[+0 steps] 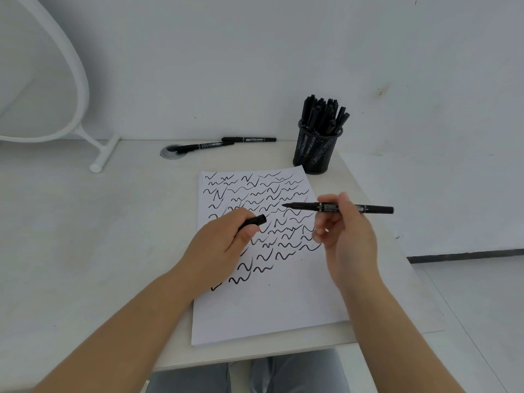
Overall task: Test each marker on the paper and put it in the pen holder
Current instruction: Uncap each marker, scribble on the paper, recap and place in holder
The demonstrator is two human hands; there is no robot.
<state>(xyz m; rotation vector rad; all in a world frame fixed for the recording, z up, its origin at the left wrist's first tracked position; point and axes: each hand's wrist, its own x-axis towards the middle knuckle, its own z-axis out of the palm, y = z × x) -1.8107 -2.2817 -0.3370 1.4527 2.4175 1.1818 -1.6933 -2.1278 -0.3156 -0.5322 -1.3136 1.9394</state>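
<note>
**Uncapped marker held above the test sheet**

We see a white table (85,222) viewed from above, with a sheet of paper (269,307) lying near its right edge. The upper two thirds of the paper carries rows of short black squiggles; the lower part is unmarked.

The right hand (346,236) pinches a black marker (340,207) between thumb and fingers, roughly at mid-barrel. The marker lies nearly level above the paper, its bare tip pointing left and its far end reaching out past the hand to the right. We cannot tell whether the tip touches the sheet; it appears to hang just over the squiggles.

The left hand (221,242) is curled around a black cap (255,221), whose open end protrudes between thumb and forefinger toward the marker tip. The cap and the tip are apart, with a stretch of marked paper between them. The left hand lies over the left portion of the sheet.

Behind the paper's upper right corner stands a black mesh pen holder (316,154), just beside the sheet and crowded with upright black markers. Further left along the back of the table, two loose markers (226,143) lie end to end, one resting partly over a round grey cable grommet (173,151). A white curved frame (79,80) stands at the left rear of the table against the white wall.
</note>
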